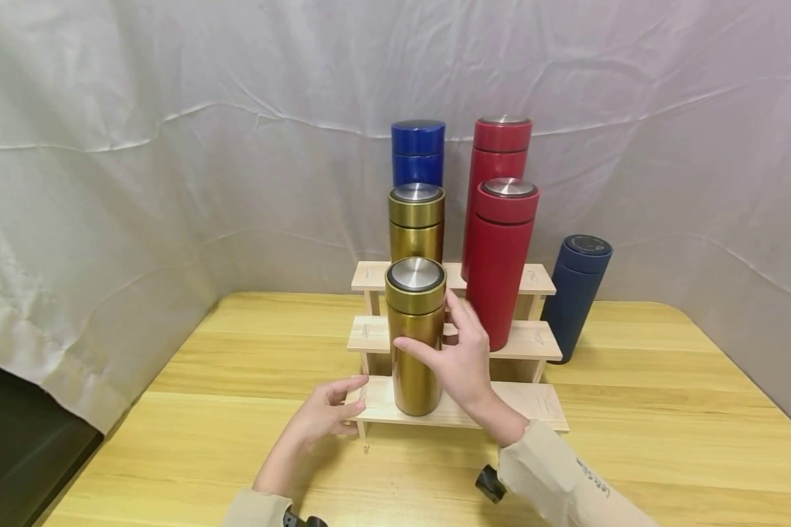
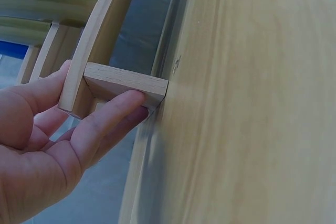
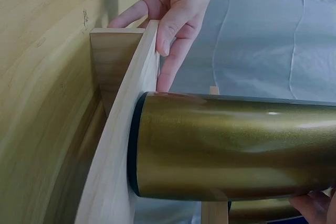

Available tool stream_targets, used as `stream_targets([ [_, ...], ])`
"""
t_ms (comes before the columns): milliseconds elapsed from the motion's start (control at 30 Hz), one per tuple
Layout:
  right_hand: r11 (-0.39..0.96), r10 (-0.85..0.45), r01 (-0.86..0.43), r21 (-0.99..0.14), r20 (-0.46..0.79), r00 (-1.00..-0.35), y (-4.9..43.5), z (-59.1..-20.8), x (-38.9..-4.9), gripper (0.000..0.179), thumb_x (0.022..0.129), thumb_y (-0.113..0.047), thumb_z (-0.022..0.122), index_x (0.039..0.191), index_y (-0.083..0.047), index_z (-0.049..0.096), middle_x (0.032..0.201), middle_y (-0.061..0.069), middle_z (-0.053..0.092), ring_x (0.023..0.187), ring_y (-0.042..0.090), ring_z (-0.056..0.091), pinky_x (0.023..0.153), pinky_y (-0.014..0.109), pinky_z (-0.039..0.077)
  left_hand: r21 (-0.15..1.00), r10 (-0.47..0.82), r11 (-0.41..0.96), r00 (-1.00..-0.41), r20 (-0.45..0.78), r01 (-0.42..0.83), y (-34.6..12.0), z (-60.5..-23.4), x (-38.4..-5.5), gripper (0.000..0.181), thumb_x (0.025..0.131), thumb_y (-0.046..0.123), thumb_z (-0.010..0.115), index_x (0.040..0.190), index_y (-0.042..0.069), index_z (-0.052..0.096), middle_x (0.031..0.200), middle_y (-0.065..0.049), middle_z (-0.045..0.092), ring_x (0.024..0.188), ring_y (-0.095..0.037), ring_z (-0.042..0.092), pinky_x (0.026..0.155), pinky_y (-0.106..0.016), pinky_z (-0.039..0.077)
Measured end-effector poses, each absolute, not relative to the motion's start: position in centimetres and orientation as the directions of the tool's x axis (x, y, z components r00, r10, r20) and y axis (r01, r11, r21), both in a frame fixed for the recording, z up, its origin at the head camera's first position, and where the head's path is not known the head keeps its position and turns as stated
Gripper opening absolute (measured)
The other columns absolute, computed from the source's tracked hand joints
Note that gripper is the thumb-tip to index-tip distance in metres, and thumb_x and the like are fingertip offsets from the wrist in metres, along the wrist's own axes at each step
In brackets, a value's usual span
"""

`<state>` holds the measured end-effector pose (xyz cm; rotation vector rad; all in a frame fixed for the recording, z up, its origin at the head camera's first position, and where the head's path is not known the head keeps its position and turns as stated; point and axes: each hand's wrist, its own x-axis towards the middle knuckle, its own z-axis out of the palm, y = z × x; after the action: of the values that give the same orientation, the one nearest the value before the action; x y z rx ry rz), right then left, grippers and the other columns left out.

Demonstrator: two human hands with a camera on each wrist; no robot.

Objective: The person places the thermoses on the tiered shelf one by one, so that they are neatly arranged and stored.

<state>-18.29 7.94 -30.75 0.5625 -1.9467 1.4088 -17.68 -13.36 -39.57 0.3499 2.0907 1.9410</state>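
A gold thermos bottle with a steel-topped lid stands upright on the lowest step of a three-tier wooden stand. My right hand grips it from the right, thumb across the front and fingers behind. In the right wrist view the dark base of this gold bottle meets the step. At the stand's left end, my left hand holds the lowest step. The left wrist view shows the left hand with its thumb at the step's end and fingertips against the support beneath.
Behind stand a second gold bottle and a red bottle on the middle step. A blue bottle and another red one rise at the back. A navy bottle stands on the table at the right.
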Motion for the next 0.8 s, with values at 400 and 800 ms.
stream_targets([
  [400,0.373,0.037,-0.664,-0.648,0.725,-0.687,8.0,-30.8,-18.5,0.081,0.057,-0.018,0.085,0.127,-0.001,0.047,0.1,0.009,0.051,0.089,0.015,0.049,0.056,0.032,0.054,0.997,0.351,0.076,-0.936,-0.037,-0.011,-13.3,-39.5,-17.6,0.051,0.086,0.004,0.056,0.131,-0.007,0.035,0.137,-0.031,0.022,0.108,-0.043,0.045,0.076,-0.048,0.051],
  [800,0.391,-0.021,-0.664,-0.637,0.716,-0.698,8.3,-30.4,-18.7,0.083,0.057,-0.024,0.085,0.126,-0.005,0.042,0.104,0.006,0.05,0.091,0.013,0.047,0.059,0.034,0.053,0.997,0.352,0.075,-0.935,-0.027,0.0,-13.3,-39.5,-17.6,0.051,0.086,0.005,0.057,0.131,-0.008,0.036,0.136,-0.033,0.024,0.107,-0.042,0.046,0.075,-0.047,0.051],
])
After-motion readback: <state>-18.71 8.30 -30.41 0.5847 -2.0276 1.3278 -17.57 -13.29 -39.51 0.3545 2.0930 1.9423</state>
